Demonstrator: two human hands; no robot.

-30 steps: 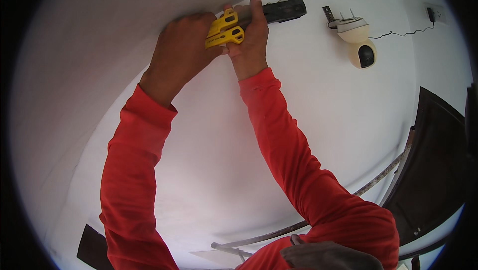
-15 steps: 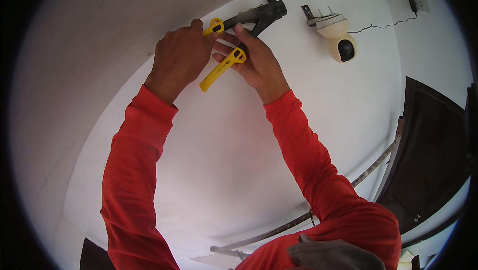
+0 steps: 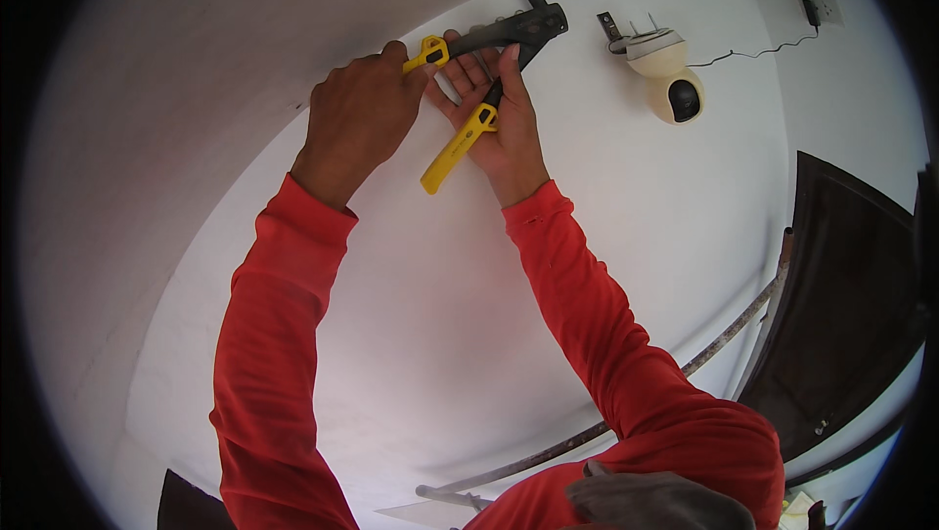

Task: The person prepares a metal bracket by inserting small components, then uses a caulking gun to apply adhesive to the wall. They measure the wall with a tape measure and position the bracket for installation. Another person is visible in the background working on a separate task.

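Observation:
A hand riveter [image 3: 501,33] with a black body and two yellow-sleeved handles is raised in front of me, its nose pointing up. My left hand [image 3: 360,117] is wrapped round the upper yellow handle and hides most of that grip. My right hand [image 3: 516,144] has its palm turned up and its fingers spread beneath the tool. Across that palm lies the lower yellow handle [image 3: 458,154], angled away from the upper one, with the thumb beside its black arm. To the right, a cream security camera [image 3: 669,75] with a dark round front sits by the wall.
Beside the camera is a small black bracket [image 3: 610,29]. The camera's thin black cable [image 3: 753,51] runs to a plug in a wall outlet [image 3: 829,8]. Metal poles [image 3: 734,330] slant below, near a dark door [image 3: 831,305]. A sloping pale surface [image 3: 186,80] bounds the left.
The riveter's lower handle has swung slightly right and down. My right hand has shifted under it, fingers now more spread and upright. My left hand keeps its grip, moving slightly right.

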